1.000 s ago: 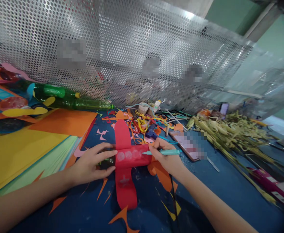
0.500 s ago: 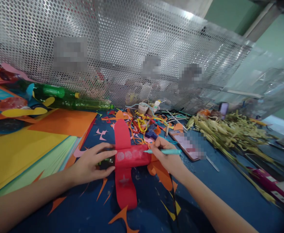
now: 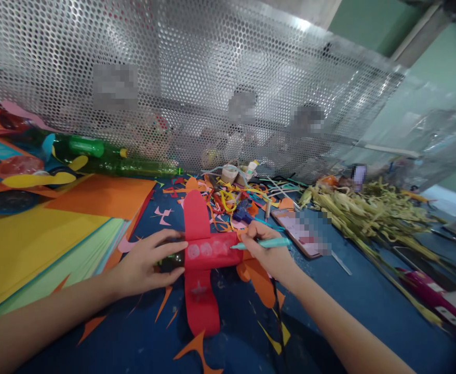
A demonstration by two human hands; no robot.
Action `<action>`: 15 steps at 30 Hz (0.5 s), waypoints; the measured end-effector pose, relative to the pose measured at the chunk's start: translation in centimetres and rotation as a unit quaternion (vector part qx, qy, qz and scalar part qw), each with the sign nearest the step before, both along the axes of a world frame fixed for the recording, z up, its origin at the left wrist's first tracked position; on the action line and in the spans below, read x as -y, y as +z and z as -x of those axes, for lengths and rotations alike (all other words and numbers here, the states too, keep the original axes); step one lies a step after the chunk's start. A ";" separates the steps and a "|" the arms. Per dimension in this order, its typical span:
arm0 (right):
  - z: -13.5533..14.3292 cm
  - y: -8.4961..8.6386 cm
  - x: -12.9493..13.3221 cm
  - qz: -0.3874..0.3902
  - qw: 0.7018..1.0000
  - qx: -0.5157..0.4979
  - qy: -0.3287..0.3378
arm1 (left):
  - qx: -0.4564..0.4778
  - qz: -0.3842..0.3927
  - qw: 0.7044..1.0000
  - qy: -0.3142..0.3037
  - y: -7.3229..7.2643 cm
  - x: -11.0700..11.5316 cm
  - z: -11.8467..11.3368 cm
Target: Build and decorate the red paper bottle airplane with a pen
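Observation:
A red paper-covered bottle plane (image 3: pixel 212 250) lies on the blue table, with rounded red wings above and below its body. Pale circles mark the body and a pale star marks the lower wing. My left hand (image 3: pixel 150 259) grips the dark neck end of the bottle, fingertips on the red paper's left edge. My right hand (image 3: pixel 269 249) is closed round a light teal marker (image 3: pixel 267 243), whose tip meets the body near its right end. Orange paper pieces (image 3: pixel 261 283) sit at the tail, partly under my right hand.
Coloured paper sheets (image 3: pixel 37 239) lie at the left, below green bottles (image 3: pixel 142 167). Paper scraps and a blue glue gun (image 3: pixel 243 213) are behind the plane. A phone (image 3: pixel 302 231), dried husks (image 3: pixel 360 208) and a magenta object (image 3: pixel 432 293) lie right. A perforated metal panel (image 3: pixel 197 67) stands behind.
The marker tip has shifted slightly down on the red body, and my right hand has tilted a little with it. My left hand keeps its hold.

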State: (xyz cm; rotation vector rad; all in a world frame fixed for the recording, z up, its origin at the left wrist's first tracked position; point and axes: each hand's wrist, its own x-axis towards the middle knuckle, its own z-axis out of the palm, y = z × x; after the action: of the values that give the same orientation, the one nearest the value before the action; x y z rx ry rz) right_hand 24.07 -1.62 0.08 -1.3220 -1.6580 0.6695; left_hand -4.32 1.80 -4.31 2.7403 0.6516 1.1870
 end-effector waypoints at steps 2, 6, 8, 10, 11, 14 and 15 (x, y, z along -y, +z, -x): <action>0.0 -0.1 0.0 0.003 1.000 0.006 -0.006 | -0.003 0.004 1.000 0.004 0.0 0.0 0.0; 0.0 -0.2 -0.1 0.005 1.000 0.015 -0.008 | -0.003 0.006 1.000 0.007 0.0 0.0 0.0; 0.0 -0.1 -0.1 -0.002 1.000 0.017 -0.006 | -0.003 0.003 1.000 0.004 0.0 0.0 0.0; 0.0 0.1 0.0 -0.008 1.000 0.020 -0.005 | -0.004 0.002 1.000 0.001 0.0 0.0 0.1; 0.1 0.2 0.0 -0.009 1.000 0.021 -0.001 | -0.006 0.001 1.000 0.000 0.0 0.0 0.1; 0.1 0.5 0.1 -0.003 1.000 0.022 0.010 | -0.009 0.000 1.000 0.001 -0.1 0.1 0.2; 0.1 0.5 0.1 -0.003 1.000 0.025 0.011 | -0.009 0.000 1.000 0.001 0.0 0.1 0.2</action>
State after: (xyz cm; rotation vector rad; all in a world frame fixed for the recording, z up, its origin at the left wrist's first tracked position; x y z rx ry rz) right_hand 23.98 -1.74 0.58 -1.3276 -1.7166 0.6483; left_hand -4.51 1.72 -4.36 2.7548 0.6577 1.1628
